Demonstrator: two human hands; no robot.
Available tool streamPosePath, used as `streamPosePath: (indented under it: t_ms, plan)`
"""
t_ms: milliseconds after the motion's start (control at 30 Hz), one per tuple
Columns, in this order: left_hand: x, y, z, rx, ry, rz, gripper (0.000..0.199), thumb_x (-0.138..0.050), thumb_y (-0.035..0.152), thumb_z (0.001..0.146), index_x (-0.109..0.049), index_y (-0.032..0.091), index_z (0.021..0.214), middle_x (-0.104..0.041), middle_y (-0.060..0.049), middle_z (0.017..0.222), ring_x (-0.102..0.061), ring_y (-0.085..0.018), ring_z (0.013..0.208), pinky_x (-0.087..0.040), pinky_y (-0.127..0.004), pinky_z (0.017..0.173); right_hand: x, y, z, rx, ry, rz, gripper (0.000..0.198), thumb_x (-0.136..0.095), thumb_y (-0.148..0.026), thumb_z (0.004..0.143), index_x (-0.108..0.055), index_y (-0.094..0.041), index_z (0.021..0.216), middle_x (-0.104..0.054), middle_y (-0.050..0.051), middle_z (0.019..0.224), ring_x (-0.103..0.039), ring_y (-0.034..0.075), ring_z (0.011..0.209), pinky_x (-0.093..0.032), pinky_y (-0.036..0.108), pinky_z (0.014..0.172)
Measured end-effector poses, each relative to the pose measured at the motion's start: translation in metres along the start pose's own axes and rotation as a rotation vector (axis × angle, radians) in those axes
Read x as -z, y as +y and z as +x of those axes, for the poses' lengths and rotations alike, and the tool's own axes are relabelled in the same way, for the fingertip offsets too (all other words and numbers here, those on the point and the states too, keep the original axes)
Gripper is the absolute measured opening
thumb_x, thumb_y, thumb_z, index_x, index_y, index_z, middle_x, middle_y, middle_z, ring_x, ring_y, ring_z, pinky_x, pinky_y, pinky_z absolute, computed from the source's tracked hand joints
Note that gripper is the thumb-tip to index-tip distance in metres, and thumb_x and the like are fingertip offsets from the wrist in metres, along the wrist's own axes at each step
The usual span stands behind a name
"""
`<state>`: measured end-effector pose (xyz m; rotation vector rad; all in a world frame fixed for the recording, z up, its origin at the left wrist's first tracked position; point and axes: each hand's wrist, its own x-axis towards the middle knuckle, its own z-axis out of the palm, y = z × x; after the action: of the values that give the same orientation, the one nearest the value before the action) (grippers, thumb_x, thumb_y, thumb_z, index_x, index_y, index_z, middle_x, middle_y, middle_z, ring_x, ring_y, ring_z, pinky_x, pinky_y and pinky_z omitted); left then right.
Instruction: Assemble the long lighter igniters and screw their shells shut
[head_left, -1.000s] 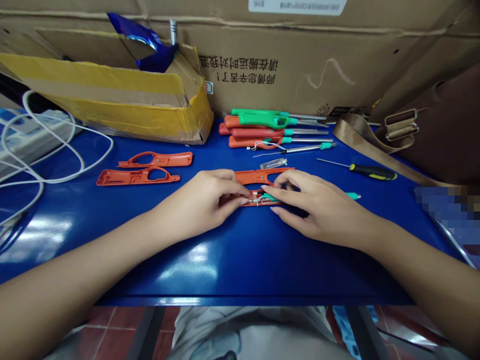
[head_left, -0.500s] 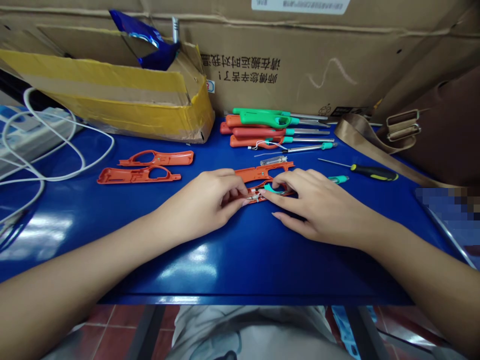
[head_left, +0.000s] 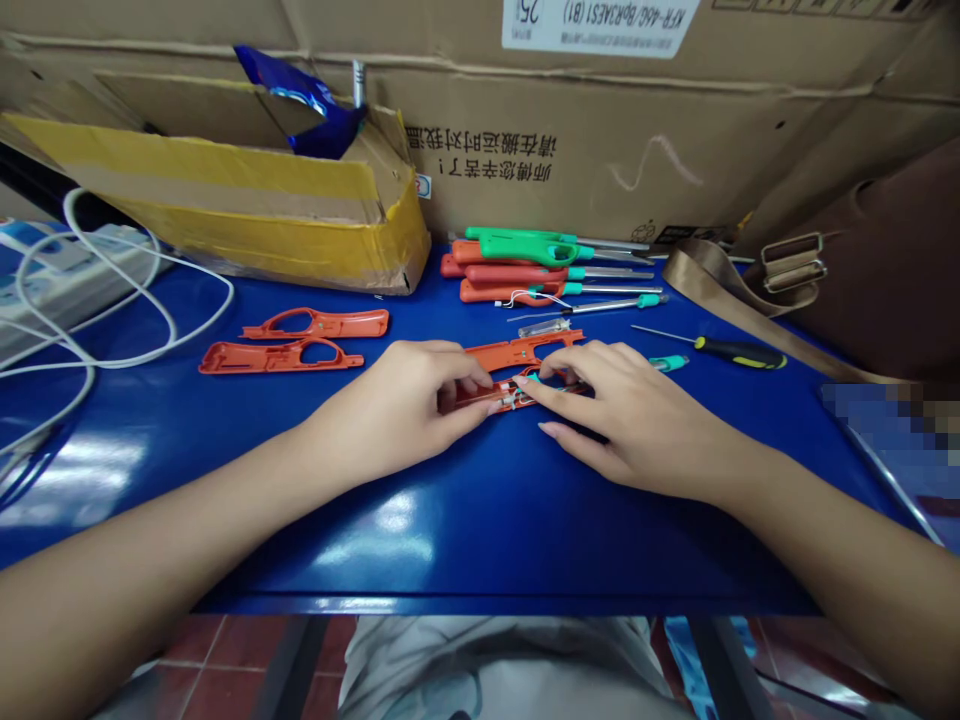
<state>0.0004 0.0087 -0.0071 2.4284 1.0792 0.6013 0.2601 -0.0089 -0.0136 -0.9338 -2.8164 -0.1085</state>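
An opened orange lighter casing (head_left: 508, 400) lies on the blue table between my hands, with a clear part, thin white wires and a teal trigger piece inside. My left hand (head_left: 427, 395) is closed around its left end, thumb at the near side and fingers behind. My right hand (head_left: 637, 420) grips the right part; its index fingertip presses the inner parts while the thumb stays apart in front. Right behind lies the matching orange casing half (head_left: 495, 355), partly hidden by my fingers. A clear fuel tank (head_left: 544, 328) rests beyond it.
Several finished-looking lighters (head_left: 517, 272) are stacked at the back. Two orange casing halves (head_left: 281, 357) lie left. A screwdriver (head_left: 742, 350) and a teal-tipped metal tube (head_left: 667, 363) lie right. A taped cardboard box (head_left: 300, 240), white cables (head_left: 169, 320) and a brown strap (head_left: 705, 285) border the space.
The camera view has tilted slightly upward. My right index finger and the hands' grip on the casing have shifted only a little; the other parts lie where they were.
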Motion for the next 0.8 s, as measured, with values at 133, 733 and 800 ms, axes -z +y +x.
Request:
streamPosePath:
  t_ms: [133, 733, 800]
  plan:
    - [0.005, -0.006, 0.002, 0.052, 0.046, 0.031, 0.017, -0.067, 0.031, 0.092, -0.075, 0.017, 0.095, -0.074, -0.004, 0.089, -0.064, -0.014, 0.07, -0.048, -0.025, 0.064, 0.001, 0.005, -0.001, -0.022, 0.07, 0.06, 0.038, -0.05, -0.032, 0.103, -0.062, -0.021, 0.137, -0.061, 0.017, 0.124, -0.055, 0.03, 0.111, -0.048, 0.046, 0.087]
    - [0.006, -0.007, 0.005, -0.03, -0.036, -0.084, 0.02, -0.068, 0.029, 0.092, -0.076, 0.022, 0.109, -0.069, -0.004, 0.105, -0.065, -0.014, 0.081, -0.052, -0.026, 0.073, 0.004, 0.016, -0.003, -0.134, 0.192, 0.221, 0.017, -0.059, -0.025, 0.098, -0.072, -0.023, 0.108, -0.066, 0.012, 0.123, -0.059, 0.028, 0.116, -0.047, 0.051, 0.1]
    - [0.001, -0.004, 0.003, -0.08, -0.063, -0.049, 0.022, -0.065, 0.027, 0.095, -0.074, 0.022, 0.114, -0.069, -0.005, 0.109, -0.066, -0.017, 0.093, -0.054, -0.029, 0.084, 0.003, 0.018, -0.002, -0.146, 0.196, 0.23, 0.012, -0.059, -0.022, 0.097, -0.071, -0.023, 0.101, -0.068, 0.009, 0.109, -0.06, 0.025, 0.104, -0.049, 0.046, 0.092]
